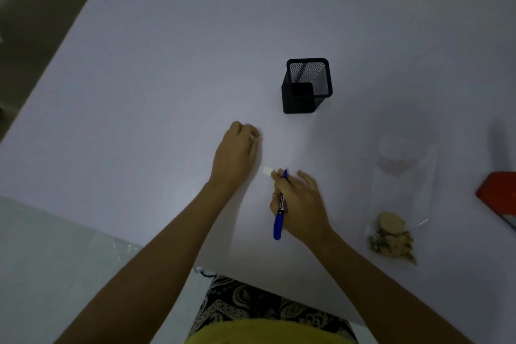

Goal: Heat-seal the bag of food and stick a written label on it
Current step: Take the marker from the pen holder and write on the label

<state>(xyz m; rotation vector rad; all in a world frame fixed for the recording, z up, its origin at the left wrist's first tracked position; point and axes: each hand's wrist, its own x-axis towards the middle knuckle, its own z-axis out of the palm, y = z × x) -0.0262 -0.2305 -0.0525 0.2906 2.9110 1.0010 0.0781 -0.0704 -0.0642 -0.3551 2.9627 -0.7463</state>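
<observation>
Blue marker (279, 208) in right hand (300, 204) points tip-away.

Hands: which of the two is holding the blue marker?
The right hand grips the blue marker, beside the small white label. The left hand rests curled on the white table, with no pen in it.

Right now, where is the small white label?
In the head view, the small white label lies on the table at centre, just left of the right hand holding the blue marker.
</observation>
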